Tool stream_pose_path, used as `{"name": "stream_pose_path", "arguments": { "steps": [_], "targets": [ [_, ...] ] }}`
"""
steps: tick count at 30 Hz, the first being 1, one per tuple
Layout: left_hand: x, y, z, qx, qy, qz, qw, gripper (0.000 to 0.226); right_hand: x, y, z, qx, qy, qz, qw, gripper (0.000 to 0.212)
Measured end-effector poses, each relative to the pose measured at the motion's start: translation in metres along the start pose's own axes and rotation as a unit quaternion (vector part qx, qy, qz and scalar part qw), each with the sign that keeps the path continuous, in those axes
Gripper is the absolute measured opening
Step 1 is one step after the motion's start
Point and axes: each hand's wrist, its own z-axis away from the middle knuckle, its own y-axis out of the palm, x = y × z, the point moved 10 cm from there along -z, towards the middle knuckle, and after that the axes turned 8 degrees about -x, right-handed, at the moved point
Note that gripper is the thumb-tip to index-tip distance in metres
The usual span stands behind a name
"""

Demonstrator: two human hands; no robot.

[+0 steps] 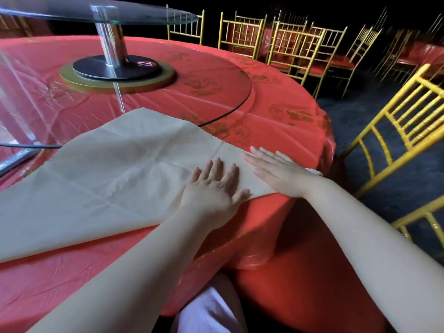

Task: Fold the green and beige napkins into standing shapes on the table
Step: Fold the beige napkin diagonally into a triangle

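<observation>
Beige napkin [108, 169] runs off the left edge; far chairs [398, 46] blurred

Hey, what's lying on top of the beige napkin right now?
Both hands: the left hand and right hand press flat on the beige napkin near its right end. The cloth beneath them is hidden.

The napkin [115, 169] is plain beige, crossed by faint crease lines, with a zigzag-cut edge. The bench cloth [276, 138] is bright red, printed with dull gold motifs toward its far and right edges. The turntable base [91, 68] is black, ringed in gold. The chairs [298, 32] are gold with red seats.
</observation>
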Motion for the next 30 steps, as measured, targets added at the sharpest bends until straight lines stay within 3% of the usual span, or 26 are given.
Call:
{"name": "stream_pose_path", "arguments": {
  "steps": [10, 15, 18, 21, 24, 26, 30],
  "targets": [
    [0.000, 0.001, 0.000, -0.002, 0.006, 0.007, 1.000, 0.070, -0.048, -0.013, 0.001, -0.030, 0.048, 0.014, 0.998, 0.057],
    [-0.004, -0.006, 0.002, -0.039, 0.029, 0.046, 0.998, 0.065, -0.064, -0.032, 0.005, -0.135, 0.108, -0.055, 0.983, 0.047],
    [-0.018, -0.020, 0.005, -0.095, 0.103, 0.082, 0.987, 0.055, -0.057, -0.049, 0.027, -0.191, 0.099, -0.117, 0.970, 0.040],
    [-0.031, -0.029, 0.010, -0.117, 0.152, 0.117, 0.974, 0.045, -0.036, -0.047, 0.048, -0.154, 0.068, -0.174, 0.970, 0.024],
    [-0.034, -0.031, 0.014, -0.113, 0.159, 0.129, 0.972, 0.042, -0.029, -0.038, 0.062, -0.110, 0.066, -0.238, 0.963, 0.030],
    [-0.036, -0.031, 0.017, -0.116, 0.172, 0.143, 0.968, 0.046, -0.035, -0.039, 0.067, -0.124, 0.082, -0.288, 0.946, 0.028],
    [-0.034, -0.031, 0.016, -0.116, 0.167, 0.139, 0.969, 0.034, -0.041, -0.045, 0.065, -0.156, 0.091, -0.282, 0.942, 0.022]
  ]
}}
